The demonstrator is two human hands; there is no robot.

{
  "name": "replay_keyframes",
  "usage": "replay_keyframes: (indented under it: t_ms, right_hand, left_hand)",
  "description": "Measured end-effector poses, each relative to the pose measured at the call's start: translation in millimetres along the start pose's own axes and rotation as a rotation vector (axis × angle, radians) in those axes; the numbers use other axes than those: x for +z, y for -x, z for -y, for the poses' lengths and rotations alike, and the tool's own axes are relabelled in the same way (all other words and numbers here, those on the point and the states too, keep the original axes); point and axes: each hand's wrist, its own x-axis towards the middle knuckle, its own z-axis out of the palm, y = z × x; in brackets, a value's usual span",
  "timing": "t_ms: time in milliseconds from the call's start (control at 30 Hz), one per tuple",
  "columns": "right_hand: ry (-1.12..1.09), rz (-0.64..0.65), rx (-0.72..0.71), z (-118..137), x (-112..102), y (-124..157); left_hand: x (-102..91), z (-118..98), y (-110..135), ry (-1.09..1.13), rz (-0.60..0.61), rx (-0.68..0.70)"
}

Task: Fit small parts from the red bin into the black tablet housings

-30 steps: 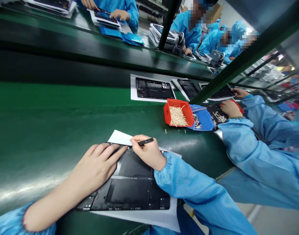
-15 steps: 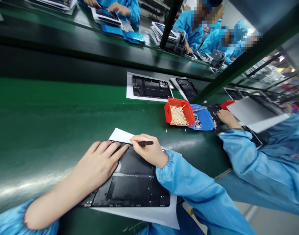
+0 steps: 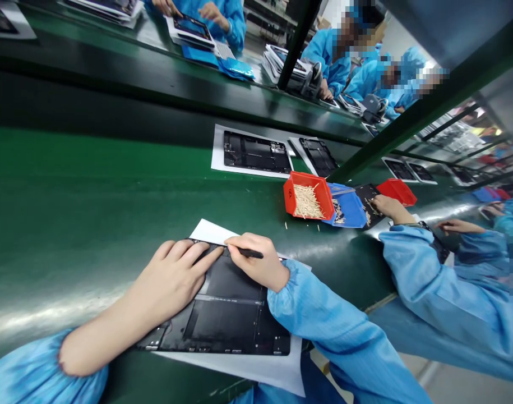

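Seemingly midway: left hand (image 3: 172,280), fingers spread flat, pins the panel (image 3: 222,320) on paper (image 3: 248,367); right hand (image 3: 258,266) pinches a tool (image 3: 250,253) at its far edge.

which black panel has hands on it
The nearest panel: left hand flat on it, right hand holding a black tool at its far edge. The two panels beyond lie untouched.

Left of my left grip (image 3: 172,280) the green counter (image 3: 92,191) lies bare up to the frame's edge, open to me. At right centre a red bin (image 3: 290,193), a blue tray (image 3: 352,213) and a co-worker's sleeve (image 3: 424,275) block the way, and a slanted post (image 3: 391,126) crosses above them.
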Motion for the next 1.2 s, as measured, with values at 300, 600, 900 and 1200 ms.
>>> replay_keyframes:
  t_ms: [300,600,900,1200]
  right_hand:
    - [0.035,-0.164,0.119,-0.9,-3.5,-0.9]
    - [-0.068,-0.037,-0.002,-0.9,-1.7,3.5]
    - [0.149,0.216,-0.145,2.9,-10.7,7.5]
    - [-0.036,-0.087,0.102,1.0,-9.5,6.7]
  left_hand:
    - [2.2,-1.2,0.7,0.009,-0.036,-0.013]
    - [1.3,-3.6,0.4,0.027,-0.079,-0.031]
    - [3.1,-3.3,1.7,0.033,-0.108,-0.023]
    - [0.3,-4.7,0.2,0.059,-0.118,-0.053]
